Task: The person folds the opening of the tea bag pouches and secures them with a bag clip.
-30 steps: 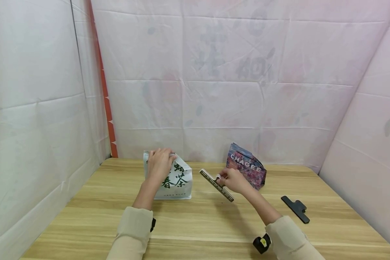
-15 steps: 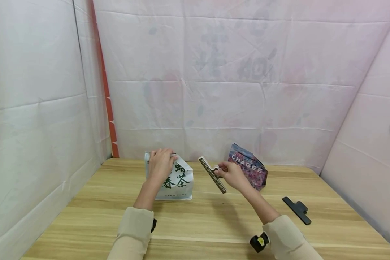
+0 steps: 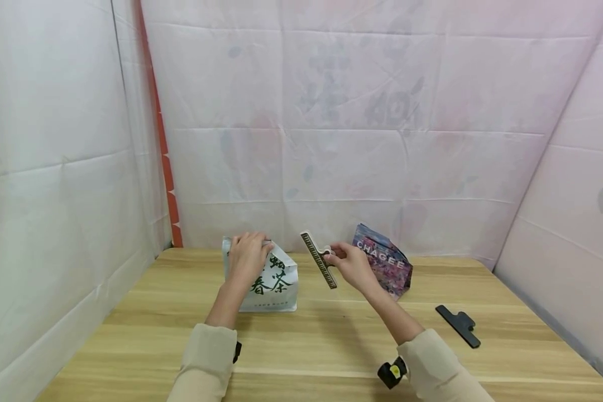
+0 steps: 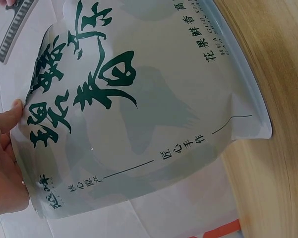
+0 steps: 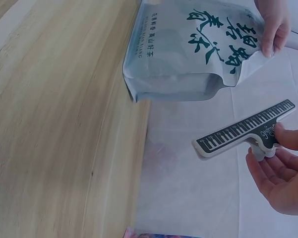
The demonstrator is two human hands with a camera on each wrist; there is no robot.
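A pale tea bag (image 3: 276, 282) with green characters stands upright at the middle left of the table. My left hand (image 3: 248, 254) grips its folded top edge, thumb on the front side; in the left wrist view the fingers go behind the bag (image 4: 153, 124). Between thumb and fingers, my right hand (image 3: 350, 263) pinches the handle of a long clip (image 3: 317, 259) with a piano-key pattern. That clip (image 5: 248, 128) is held in the air, tilted, to the right of the bag and apart from it.
A purple CHAGEE bag (image 3: 384, 259) stands behind the right forearm. Farther right, a black clip (image 3: 459, 325) lies on the wooden table (image 3: 301, 352). White cloth walls (image 3: 331, 162) enclose the back and sides.
My right hand has lifted the piano-key clip and carried it left, toward the pale bag. The left hand keeps its grip on the bag top.
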